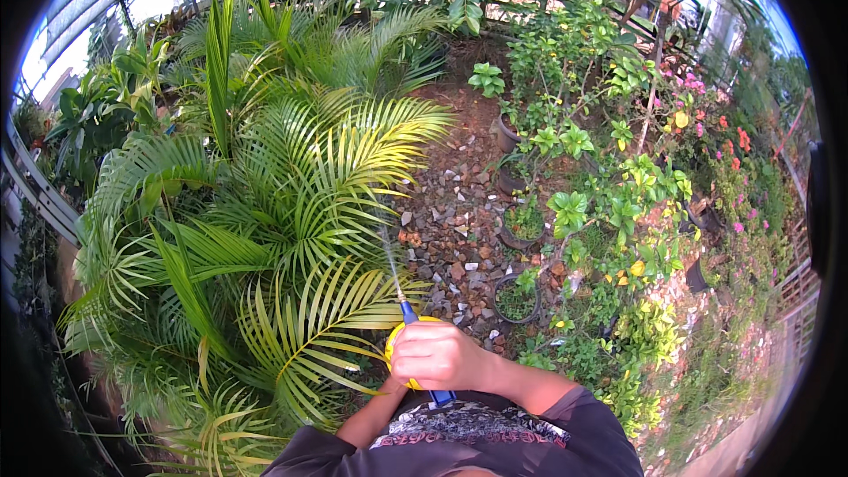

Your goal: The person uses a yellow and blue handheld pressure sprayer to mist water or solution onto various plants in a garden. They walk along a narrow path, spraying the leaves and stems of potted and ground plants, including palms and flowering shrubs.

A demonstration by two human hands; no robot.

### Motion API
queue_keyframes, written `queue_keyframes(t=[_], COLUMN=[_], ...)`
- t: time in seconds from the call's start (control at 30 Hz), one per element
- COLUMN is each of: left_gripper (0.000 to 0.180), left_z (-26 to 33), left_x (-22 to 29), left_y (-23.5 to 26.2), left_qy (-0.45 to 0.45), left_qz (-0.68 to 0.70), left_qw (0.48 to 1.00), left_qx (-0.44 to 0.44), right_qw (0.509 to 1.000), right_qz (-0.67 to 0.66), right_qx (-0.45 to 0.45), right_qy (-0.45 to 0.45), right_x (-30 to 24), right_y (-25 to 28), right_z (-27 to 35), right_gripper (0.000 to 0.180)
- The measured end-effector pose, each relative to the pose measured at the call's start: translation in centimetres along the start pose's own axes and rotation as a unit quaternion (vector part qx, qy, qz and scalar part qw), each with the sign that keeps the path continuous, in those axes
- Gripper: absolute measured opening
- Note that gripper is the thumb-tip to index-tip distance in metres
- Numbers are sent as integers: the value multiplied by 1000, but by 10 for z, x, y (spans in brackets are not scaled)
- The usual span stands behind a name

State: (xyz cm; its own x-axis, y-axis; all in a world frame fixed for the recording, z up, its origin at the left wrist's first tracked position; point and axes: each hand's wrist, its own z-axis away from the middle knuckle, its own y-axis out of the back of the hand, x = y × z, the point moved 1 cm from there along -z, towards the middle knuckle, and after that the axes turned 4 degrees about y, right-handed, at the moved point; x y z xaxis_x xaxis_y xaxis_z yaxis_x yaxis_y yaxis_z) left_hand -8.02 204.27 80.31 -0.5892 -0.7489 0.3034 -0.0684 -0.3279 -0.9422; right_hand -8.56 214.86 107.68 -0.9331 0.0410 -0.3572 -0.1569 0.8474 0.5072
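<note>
Sprayer (407,313), blue and yellow, is sitting in front of the person's shirt (477,424), nozzle pointing away and slightly left. Right hand (442,355) is gripping it, fingers wrapping the yellow part. Left forearm (374,412) is running in behind; left hand is mostly hiding there, can't tell its grip. Step in hand, my read: spraying, since a thin jet (389,252) is leaving the tip toward the palm fronds (380,155). Next move is probably calling for a steady grip and a small re-aim across the leaves. Further out, gravel (455,269) is lying between palms and potted shrubs (567,210).
</note>
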Motion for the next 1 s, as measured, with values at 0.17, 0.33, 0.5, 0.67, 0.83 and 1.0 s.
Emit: queue_keyframes(t=[0.17,0.33,0.5,0.67,0.83,1.0], left_gripper=[36,52,84,83,82,81], left_z=[1,-1,-13,-17,-19,-24], left_x=[3,-7,-23,-30,-31,-35], left_y=[-29,27,60,28,19,11], left_qy=[-54,-20,18,3,-23,-8], left_qz=[-30,5,72,68,97,142], left_qw=[998,1000,996,997,994,989], left_qx=[-14,-13,49,47,48,44], right_qw=[945,828,850,800,872,884], right_qz=[130,29,-58,-321,-267,-290], right_qx=[106,-163,-1,160,27,-81], right_qy=[-280,-536,-524,-480,-409,-358], right_x=[-5,-40,-36,-29,-10,13], right_y=[8,31,17,0,15,25], right_z=[20,44,85,96,79,86], right_gripper=[74,82,88,92,90,93])
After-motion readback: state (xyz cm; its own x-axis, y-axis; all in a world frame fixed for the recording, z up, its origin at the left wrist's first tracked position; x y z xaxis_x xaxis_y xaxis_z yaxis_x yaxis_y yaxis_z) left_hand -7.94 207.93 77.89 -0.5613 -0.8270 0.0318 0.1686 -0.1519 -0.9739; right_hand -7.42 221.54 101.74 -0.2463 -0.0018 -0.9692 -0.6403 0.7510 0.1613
